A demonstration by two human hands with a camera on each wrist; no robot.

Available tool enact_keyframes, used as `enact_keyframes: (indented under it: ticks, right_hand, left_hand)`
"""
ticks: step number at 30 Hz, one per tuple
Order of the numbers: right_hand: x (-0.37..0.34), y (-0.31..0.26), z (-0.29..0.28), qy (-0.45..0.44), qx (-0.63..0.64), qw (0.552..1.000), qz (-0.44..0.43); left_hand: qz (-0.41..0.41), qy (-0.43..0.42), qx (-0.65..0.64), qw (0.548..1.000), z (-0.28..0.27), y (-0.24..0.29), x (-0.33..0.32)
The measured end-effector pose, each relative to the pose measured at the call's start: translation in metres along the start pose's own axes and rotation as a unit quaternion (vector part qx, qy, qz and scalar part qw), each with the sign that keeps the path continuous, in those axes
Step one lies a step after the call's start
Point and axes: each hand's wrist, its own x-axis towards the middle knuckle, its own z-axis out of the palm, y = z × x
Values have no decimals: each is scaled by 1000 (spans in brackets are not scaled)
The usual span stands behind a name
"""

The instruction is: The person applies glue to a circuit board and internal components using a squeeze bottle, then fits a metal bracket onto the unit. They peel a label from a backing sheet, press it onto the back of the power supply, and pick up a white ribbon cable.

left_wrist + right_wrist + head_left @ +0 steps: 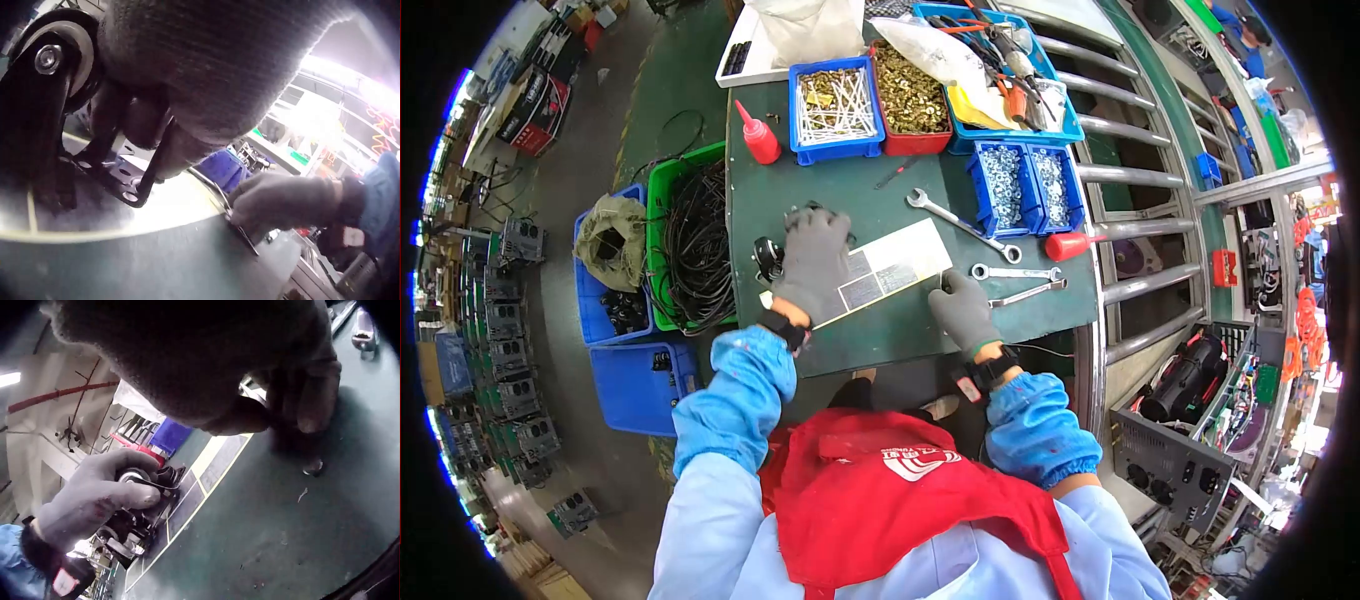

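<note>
My gloved left hand point(816, 258) curls over a black caster point(65, 94) at the left end of a printed sheet point(900, 262). The caster's wheel and drilled mounting plate show close up in the left wrist view, and the fingers wrap the wheel in the right wrist view. Another black caster point(768, 258) is just left of that hand. By the sheet's right end, my gloved right hand point(962, 312) has its fingers bent down around a slim metal piece point(242, 236), whose shiny tip shows below them in the right wrist view. Its kind I cannot tell.
A large wrench point(962, 228) and smaller wrenches point(1015, 272) lie right of the sheet. Behind stand blue bins of nuts point(1000, 185), a blue bin of white rods point(835, 105), a red bin point(910, 90) and a tool tray point(1070, 120). A red bottle point(758, 138) stands back left.
</note>
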Motion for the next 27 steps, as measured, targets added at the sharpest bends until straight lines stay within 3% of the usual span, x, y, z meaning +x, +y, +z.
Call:
enact_keyframes:
  ticks: [3,6,7,10,12,15,18,21,24,27]
  right_hand:
    - [1,21,-9,-45,115,992,-30]
    - [-4,0,-42,-49,-25,992,-114]
    - [-4,-4,-48,-41,-77,987,-136]
    - [1,-13,-54,-29,-201,960,-193]
    - [10,-15,-55,-39,-247,943,-221]
    - [21,-28,-58,-100,-296,931,-189]
    - [28,-40,-62,-146,-298,930,-156]
    - [36,-36,-61,-152,-219,954,-136]
    - [41,-18,-48,-127,-174,964,-155]
    - [35,-12,-38,-104,-240,937,-230]
  left_hand:
    - [-35,-44,103,993,9,-16,34]
    - [-75,-4,139,987,-19,31,38]
    - [-64,-43,60,995,-33,49,33]
    - [-37,-91,-130,987,25,64,-2]
    - [-43,-105,-97,989,34,77,-11]
    - [-49,-117,-74,989,39,79,-14]
    - [-48,-106,-98,988,45,74,-18]
    - [-47,-90,-134,986,52,68,-19]
    - [-54,-84,-158,982,53,67,-19]
    - [-69,-80,-167,980,48,68,-16]
